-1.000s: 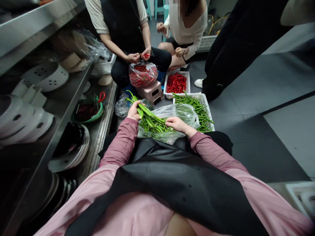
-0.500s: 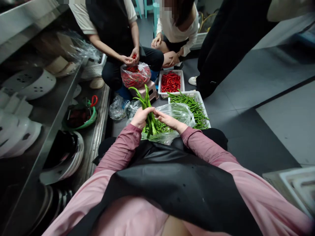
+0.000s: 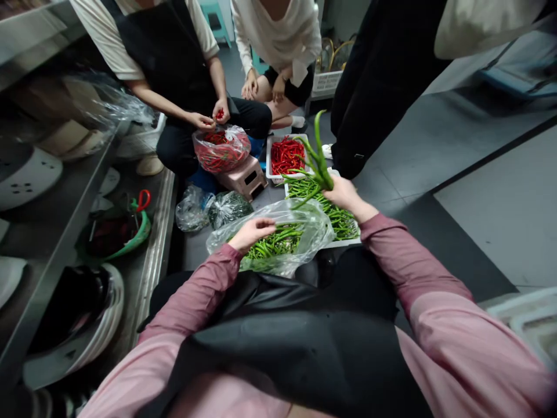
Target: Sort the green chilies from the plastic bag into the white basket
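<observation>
My right hand [image 3: 346,194] is closed round a bunch of long green peppers [image 3: 319,162], raised over a white basket [image 3: 343,242] of green peppers. My left hand [image 3: 255,232] is over the left part of an open clear plastic bag [image 3: 319,223], its fingers pressed together; whether a small thing is between them I cannot make out. Inside the bag lie many green peppers [image 3: 274,244].
Across from me a person's hands [image 3: 213,118] hold red bits above a bag of red peppers [image 3: 221,152] on a pink stool [image 3: 247,177]. A basket of red peppers [image 3: 287,155] stands beyond the green ones. Metal shelving [image 3: 152,249] runs along the left; a standing person's legs [image 3: 369,93] are at right.
The bunch of green peppers has gone from my left hand to my right hand, which has moved right over the basket. My left hand has lowered over the bag. The view has shifted.
</observation>
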A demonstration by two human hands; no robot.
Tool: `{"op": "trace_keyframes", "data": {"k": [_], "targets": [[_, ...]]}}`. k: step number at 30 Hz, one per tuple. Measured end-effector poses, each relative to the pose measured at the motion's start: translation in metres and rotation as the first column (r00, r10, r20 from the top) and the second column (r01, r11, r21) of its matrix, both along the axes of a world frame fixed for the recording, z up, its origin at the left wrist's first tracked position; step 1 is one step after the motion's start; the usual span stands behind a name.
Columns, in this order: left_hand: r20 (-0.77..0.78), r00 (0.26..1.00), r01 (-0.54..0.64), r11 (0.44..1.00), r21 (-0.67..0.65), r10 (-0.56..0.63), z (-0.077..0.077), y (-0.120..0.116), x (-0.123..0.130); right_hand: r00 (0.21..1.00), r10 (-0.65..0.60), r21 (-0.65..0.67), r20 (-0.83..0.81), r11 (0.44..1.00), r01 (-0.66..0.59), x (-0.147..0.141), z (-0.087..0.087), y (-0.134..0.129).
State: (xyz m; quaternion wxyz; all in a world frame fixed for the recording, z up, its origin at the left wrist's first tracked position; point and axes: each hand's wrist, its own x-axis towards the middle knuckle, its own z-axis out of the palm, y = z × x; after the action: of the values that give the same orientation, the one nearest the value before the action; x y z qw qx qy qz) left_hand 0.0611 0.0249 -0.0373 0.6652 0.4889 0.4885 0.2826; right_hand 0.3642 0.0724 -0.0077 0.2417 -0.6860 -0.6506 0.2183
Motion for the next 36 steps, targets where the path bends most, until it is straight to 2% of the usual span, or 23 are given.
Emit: {"op": "trace_keyframes", "data": {"k": [2, 4, 7, 10, 13, 15, 17, 19, 21, 24, 25, 27, 28, 30, 32, 33, 34, 35, 36], "targets": [[-0.168, 0.986, -0.018, 0.998, -0.066, 0.007, -0.022, -0.001, -0.015, 0.959, -0.101, -0.001, 0.266, 0.994, 0.105, 0.035, -0.003, 0.035], [-0.289, 0.957, -0.075, 0.988, -0.137, 0.032, -0.047, -0.003, -0.027, 0.909, -0.125, -0.062, 0.397, 0.985, 0.162, 0.059, -0.017, 0.068], [-0.369, 0.927, -0.155, 0.966, -0.208, 0.069, -0.082, -0.002, -0.039, 0.870, -0.056, -0.155, 0.489, 0.976, 0.150, 0.075, -0.057, 0.104], [-0.460, 0.887, -0.088, 0.992, -0.092, 0.037, -0.107, 0.003, -0.045, 0.812, 0.074, -0.201, 0.579, 0.978, 0.054, 0.078, -0.103, 0.123], [-0.609, 0.789, 0.109, 0.994, 0.004, -0.084, -0.117, 0.008, -0.050, 0.759, 0.168, -0.238, 0.628, 0.971, -0.018, 0.078, -0.145, 0.129], [-0.733, 0.655, 0.237, 0.971, -0.031, -0.183, -0.116, 0.012, -0.052, 0.722, 0.272, -0.298, 0.636, 0.950, -0.095, 0.079, -0.169, 0.129], [-0.809, 0.527, 0.327, 0.941, -0.090, -0.261, -0.112, 0.016, -0.052, 0.680, 0.401, -0.402, 0.614, 0.900, -0.167, 0.080, -0.187, 0.129], [-0.833, 0.458, 0.375, 0.917, -0.136, -0.311, -0.107, 0.018, -0.053, 0.670, 0.469, -0.499, 0.575, 0.850, -0.168, 0.081, -0.196, 0.129], [-0.845, 0.418, 0.396, 0.904, -0.160, -0.332, -0.102, 0.019, -0.054, 0.699, 0.432, -0.508, 0.570, 0.854, -0.113, 0.077, -0.194, 0.131], [-0.890, 0.363, 0.388, 0.913, -0.124, -0.275, -0.095, 0.013, -0.054, 0.784, 0.269, -0.355, 0.559, 0.933, -0.067, 0.055, -0.169, 0.128], [-0.906, 0.357, 0.388, 0.919, -0.078, -0.227, -0.093, 0.010, -0.052, 0.815, 0.239, -0.306, 0.528, 0.949, -0.080, 0.043, -0.157, 0.123], [-0.917, 0.385, 0.428, 0.900, 0.081, -0.101, -0.093, 0.004, -0.043, 0.853, 0.287, -0.311, 0.436, 0.937, -0.156, 0.015, -0.135, 0.105], [-0.906, 0.421, 0.472, 0.863, 0.178, -0.044, -0.095, 0.002, -0.037, 0.854, 0.345, -0.363, 0.389, 0.910, -0.202, 0.000, -0.126, 0.093], [-0.861, 0.508, 0.583, 0.734, 0.348, 0.006, -0.103, 0.002, -0.019, 0.839, 0.425, -0.504, 0.340, 0.835, -0.219, -0.027, -0.115, 0.067], [-0.835, 0.549, 0.680, 0.600, 0.422, -0.034, -0.113, 0.007, 0.001, 0.832, 0.425, -0.620, 0.358, 0.774, -0.128, -0.044, -0.108, 0.043], [-0.843, 0.535, 0.718, 0.557, 0.417, -0.059, -0.117, 0.012, 0.012, 0.836, 0.399, -0.647, 0.376, 0.759, -0.071, -0.049, -0.105, 0.033], [-0.861, 0.504, 0.749, 0.534, 0.392, -0.075, -0.121, 0.017, 0.023, 0.846, 0.363, -0.645, 0.390, 0.763, -0.030, -0.051, -0.100, 0.026], [-0.882, 0.464, 0.771, 0.526, 0.358, -0.080, -0.123, 0.022, 0.034, 0.860, 0.314, -0.608, 0.402, 0.794, -0.005, -0.052, -0.093, 0.020], [-0.903, 0.422, 0.784, 0.532, 0.321, -0.077, -0.124, 0.026, 0.043, 0.876, 0.251, -0.528, 0.413, 0.849, 0.006, -0.051, -0.083, 0.016]]}}
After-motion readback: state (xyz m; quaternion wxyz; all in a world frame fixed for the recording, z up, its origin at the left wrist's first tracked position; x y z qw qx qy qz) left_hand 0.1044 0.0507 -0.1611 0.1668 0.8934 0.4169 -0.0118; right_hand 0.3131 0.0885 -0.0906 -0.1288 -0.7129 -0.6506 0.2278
